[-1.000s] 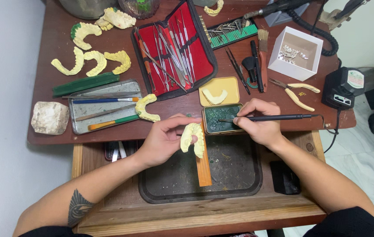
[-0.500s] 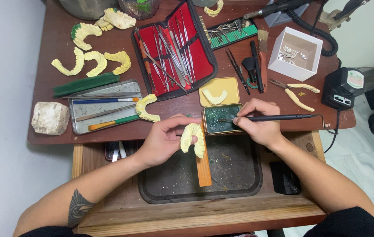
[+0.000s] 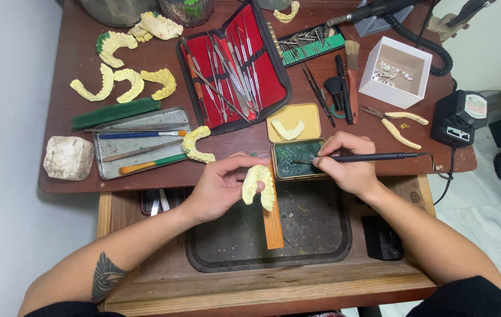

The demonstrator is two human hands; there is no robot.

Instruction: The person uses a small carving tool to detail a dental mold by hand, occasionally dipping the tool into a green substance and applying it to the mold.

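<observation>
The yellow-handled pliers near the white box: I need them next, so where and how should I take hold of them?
Grip the pliers by their two yellow handles, which splay toward the table's right front, coming from above on that side. The dark jaws point left toward the black tools, so that end is crowded. The right hand, which holds a black stylus, lies nearest.

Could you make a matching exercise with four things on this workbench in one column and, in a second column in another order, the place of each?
Things:
1. pale yellow plaster dental cast
2. thin black hand tool
3. red-lined case of metal instruments
4. square white box

Places:
A. far right of the table
B. in the left hand
C. open at the table's far middle
D. in the right hand, tip over the small green-filled tin

Pairs: 1-B, 2-D, 3-C, 4-A
</observation>
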